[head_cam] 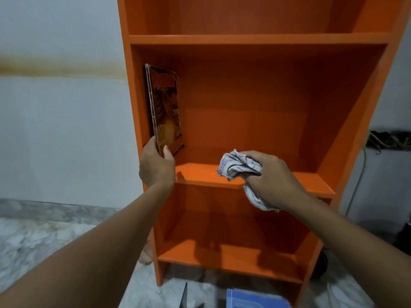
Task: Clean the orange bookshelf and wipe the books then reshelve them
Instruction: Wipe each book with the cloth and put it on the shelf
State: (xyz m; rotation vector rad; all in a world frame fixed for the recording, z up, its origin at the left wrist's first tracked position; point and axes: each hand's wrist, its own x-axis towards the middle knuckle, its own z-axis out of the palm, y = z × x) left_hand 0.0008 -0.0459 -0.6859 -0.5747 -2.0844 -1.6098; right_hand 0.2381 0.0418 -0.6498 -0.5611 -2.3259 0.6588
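**Reshelving under way: 1 book going in at the left end of the middle shelf**

The left hand [156, 167] grasps the lower corner of a book [165, 110], thumb on the cover and fingers behind. It holds the book upright against the left wall of the orange bookshelf [255, 38]. Whether the book's bottom edge sits on the middle shelf [311, 182] cannot be told, because the hand hides it.

The right hand [270, 176] is clenched round a bunched cloth [239, 166] at the shelf's front edge, near its middle.

In my judgement the step is seating the book. It should go down flat on the board and tight to the left wall before the hand lets go, as no neighbour props it and it may topple. The cloth should stay out of its way.

The 3 boards in view carry nothing else, and pale specks show near the cloth. A blue item [255, 300], possibly a book, lies on the marbled floor [33, 241] before the shelf. The pale wall [55, 118] bears a brown stain band [55, 65], and cables [389, 141] hang at the right.
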